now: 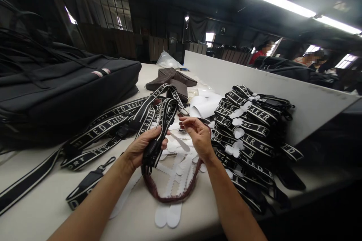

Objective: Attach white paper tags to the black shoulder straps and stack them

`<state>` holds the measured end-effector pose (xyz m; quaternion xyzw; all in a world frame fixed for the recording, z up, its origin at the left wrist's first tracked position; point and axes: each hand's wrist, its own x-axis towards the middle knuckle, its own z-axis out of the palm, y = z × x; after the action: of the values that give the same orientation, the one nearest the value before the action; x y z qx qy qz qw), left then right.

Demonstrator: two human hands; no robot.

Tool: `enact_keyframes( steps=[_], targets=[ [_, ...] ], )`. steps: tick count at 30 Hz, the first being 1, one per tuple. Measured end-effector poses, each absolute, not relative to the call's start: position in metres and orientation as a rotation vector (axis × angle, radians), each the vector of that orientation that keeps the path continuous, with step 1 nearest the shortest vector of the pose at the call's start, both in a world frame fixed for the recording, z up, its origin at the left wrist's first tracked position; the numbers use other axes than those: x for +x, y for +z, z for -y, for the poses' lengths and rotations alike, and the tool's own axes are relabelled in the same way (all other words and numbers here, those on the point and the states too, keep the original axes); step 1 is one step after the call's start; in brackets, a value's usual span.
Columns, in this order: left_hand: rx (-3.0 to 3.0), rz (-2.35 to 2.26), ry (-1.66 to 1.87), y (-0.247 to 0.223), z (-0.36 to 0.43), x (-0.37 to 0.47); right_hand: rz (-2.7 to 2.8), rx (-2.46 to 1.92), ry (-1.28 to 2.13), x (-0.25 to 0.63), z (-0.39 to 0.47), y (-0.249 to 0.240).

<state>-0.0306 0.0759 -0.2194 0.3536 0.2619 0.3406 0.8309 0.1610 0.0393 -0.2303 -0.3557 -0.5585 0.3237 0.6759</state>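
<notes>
My left hand (145, 145) is wrapped round a folded black webbing strap (166, 118) with white lettering, whose upper loops rise above the fingers. Just right of it is my right hand (198, 135), fingers curled in towards the thumb; anything between them is too small to make out. Below both hands, white paper strips (171, 175) with rounded ends and zigzag edges lie on the table. A reddish-brown cord (177, 198) curves around them. More lettered straps (104, 128) lie loose to the left, with a short strap and clip (87, 182) nearer me.
Bundled straps (249, 131) with white paper bands are stacked at right, before a white partition (254, 83). A large black bag (65, 90) fills the left. Dark brown pieces (169, 79), a plastic bag (167, 60) and white paper (205, 105) lie behind. People are beyond the partition.
</notes>
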Motion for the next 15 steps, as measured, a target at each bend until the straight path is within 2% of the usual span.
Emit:
enact_keyframes(
  steps=[4, 10, 15],
  targets=[
    [0.543, -0.438, 0.763, -0.211, -0.072, -0.032, 1.406, -0.97, 0.478, 0.157, -0.043, -0.24],
    [0.44, -0.338, 0.754, -0.198, -0.062, -0.032, 1.482, -0.66, 0.761, 0.14, -0.034, -0.241],
    [0.46, -0.358, 0.742, -0.195, -0.057, -0.029, 1.5, -0.694, 0.593, 0.14, -0.026, -0.231]
  ],
)
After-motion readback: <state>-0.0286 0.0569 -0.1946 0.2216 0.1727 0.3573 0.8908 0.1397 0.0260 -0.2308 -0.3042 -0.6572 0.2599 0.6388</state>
